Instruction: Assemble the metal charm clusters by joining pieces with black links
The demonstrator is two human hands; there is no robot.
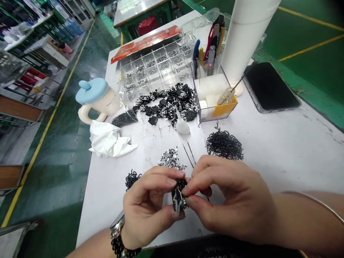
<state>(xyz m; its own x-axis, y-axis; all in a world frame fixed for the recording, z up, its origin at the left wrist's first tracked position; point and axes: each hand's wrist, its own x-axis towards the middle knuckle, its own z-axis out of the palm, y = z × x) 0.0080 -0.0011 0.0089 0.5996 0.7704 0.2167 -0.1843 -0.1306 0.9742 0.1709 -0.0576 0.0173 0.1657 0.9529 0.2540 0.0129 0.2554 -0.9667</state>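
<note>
Between the fingertips of my left hand (150, 204) is a small black-and-metal part (178, 197), pinched by thumb and fingers. My right hand (228, 197) is closed too, its thumb and index finger pressed to the right side of the same part. Two thin prongs of tweezers (189, 154) stick out beyond my right hand; whether that hand holds them is hidden. Just past my fingers lies a pile of tiny silver metal pieces (171, 158). Small black curved pieces form a heap (225, 144) at the right and a smaller heap (132, 179) by my left hand.
Behind is a large pile of black-and-metal parts (172, 102) with a white spoon-like tool (182, 126). A clear compartment tray (157, 70), lidded mug (100, 98), crumpled tissue (109, 139), organizer box (215, 111) with tools, white roll (247, 32) and phone (272, 86) stand around.
</note>
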